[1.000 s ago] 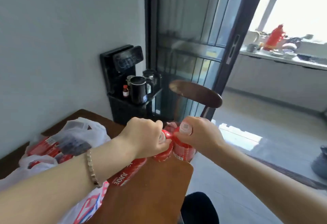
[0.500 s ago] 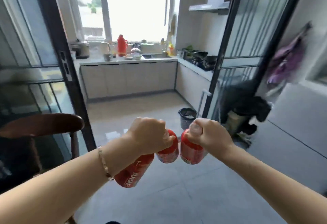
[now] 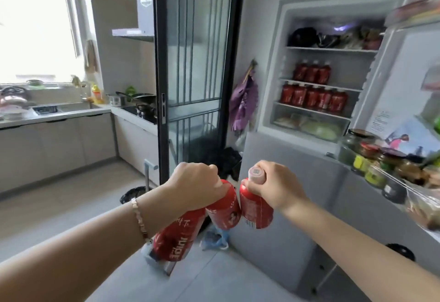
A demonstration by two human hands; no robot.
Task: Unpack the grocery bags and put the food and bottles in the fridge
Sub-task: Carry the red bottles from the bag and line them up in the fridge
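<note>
Head view: left hand (image 3: 194, 183) with fingers clenched on the necks of two red juice bottles (image 3: 223, 208), right hand (image 3: 279, 186) with fingers clenched on a third bottle (image 3: 256, 208) — all held before the open fridge (image 3: 273, 75). Fridge shelves: three red bottles (image 3: 312, 73), five below (image 3: 314, 98); drawer (image 3: 309, 123) of greens; jars (image 3: 371, 156) in the door.

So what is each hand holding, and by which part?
The left hand grips two red bottles by their tops; the right hand grips one red bottle around its neck.
</note>
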